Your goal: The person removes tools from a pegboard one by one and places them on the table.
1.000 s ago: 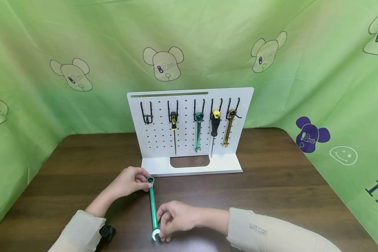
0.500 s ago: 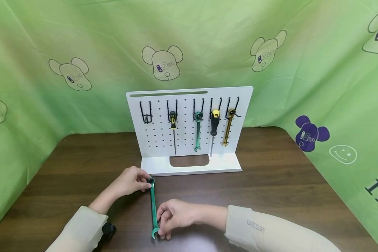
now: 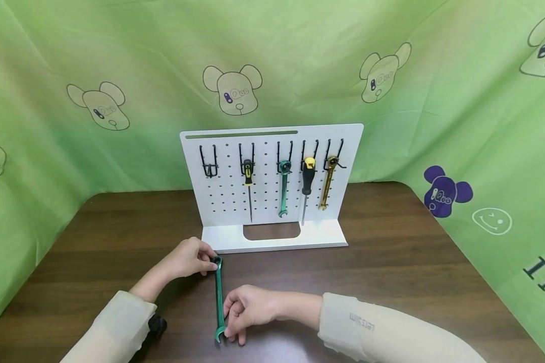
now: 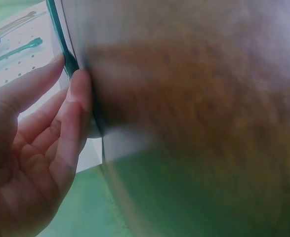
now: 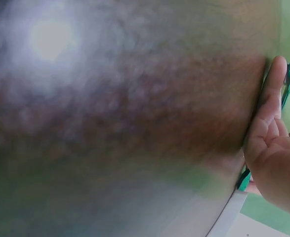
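Nearest on my feed was the person's right grip [image 3: 250, 310], its thumb and finger pinching the open end of the green wrench [image 3: 220, 297]; the right wrist view showed that end between them. The wrench ran away from me above or on the brown surface [image 3: 399, 282], and I could not tell whether it lay flat or was held just clear. At its far end the left grip [image 3: 188, 257] had the ring head pinched, thumb against fingers, near the front edge of the white board [image 3: 227, 196]. Over the last second I saw little shift: both grips had kept to their ends, but the open end, bright with reflected light a second before, now showed dark green, so I judged that the wrench had been tilted or rolled slightly. To me that meant it was being steadied and adjusted between two hands rather than carried anywhere, and it was not on the board. Farther off, the board had a black hook [image 3: 210, 175] at its left, then a small screwdriver [image 3: 248, 174], a second green wrench [image 3: 284, 189], a larger screwdriver [image 3: 308, 180] and a gold wrench [image 3: 328, 185], all hanging as they had been. Behind everything I had the green cloth [image 3: 163, 40], printed with cartoon heads.
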`<state>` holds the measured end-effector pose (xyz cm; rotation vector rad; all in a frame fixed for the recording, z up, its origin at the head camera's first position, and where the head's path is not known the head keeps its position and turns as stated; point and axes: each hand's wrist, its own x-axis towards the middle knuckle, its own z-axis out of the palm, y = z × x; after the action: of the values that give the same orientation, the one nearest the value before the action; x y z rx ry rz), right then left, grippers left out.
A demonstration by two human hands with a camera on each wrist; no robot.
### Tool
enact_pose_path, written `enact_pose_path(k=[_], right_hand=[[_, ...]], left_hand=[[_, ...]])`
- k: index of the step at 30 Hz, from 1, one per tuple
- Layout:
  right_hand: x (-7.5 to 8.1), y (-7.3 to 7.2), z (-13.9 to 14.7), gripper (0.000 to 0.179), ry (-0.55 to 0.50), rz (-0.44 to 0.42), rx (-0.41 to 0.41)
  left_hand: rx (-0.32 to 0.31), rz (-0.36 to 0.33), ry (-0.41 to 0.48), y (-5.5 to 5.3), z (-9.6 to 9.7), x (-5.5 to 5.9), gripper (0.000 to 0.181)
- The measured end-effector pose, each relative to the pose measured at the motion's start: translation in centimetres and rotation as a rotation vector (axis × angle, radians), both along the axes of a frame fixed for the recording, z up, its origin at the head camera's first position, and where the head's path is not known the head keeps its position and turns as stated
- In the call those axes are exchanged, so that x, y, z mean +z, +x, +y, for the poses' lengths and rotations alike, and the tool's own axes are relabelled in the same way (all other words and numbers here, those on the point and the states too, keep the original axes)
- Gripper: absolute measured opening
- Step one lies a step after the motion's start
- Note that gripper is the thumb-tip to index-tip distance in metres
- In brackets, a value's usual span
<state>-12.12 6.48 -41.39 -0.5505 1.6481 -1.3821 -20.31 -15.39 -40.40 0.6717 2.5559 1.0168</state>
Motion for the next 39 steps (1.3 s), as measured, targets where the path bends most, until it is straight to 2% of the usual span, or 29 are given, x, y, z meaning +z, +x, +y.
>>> enact_pose_path(k=[19, 24, 28, 34, 39], right_hand=[[-0.22, -0.08, -0.39, 0.022, 0.014, -0.033, -0.024], [-0.15, -0.21, -0.33, 0.019, 0.031, -0.032, -0.032], [-0.14, -0.33, -0.37, 0.014, 0.036, -0.032, -0.038], [0.07, -0.41, -0.60, 0.007, 0.081, 0.048, -0.067], [0.27, -0.65, -0.56, 0.008, 0.088, 0.104, -0.082]], left_hand=[[0.048, 0.012, -0.030, 0.28, 0.14, 0.29, 0.017], [0.027, 0.050, -0.028, 0.47, 0.16, 0.53, 0.016], [0.035, 0.055, -0.033, 0.30, 0.12, 0.41, 0.015], [0.039, 0.039, -0.035, 0.25, 0.12, 0.38, 0.018], [0.051, 0.015, -0.023, 0.24, 0.01, 0.44, 0.019]])
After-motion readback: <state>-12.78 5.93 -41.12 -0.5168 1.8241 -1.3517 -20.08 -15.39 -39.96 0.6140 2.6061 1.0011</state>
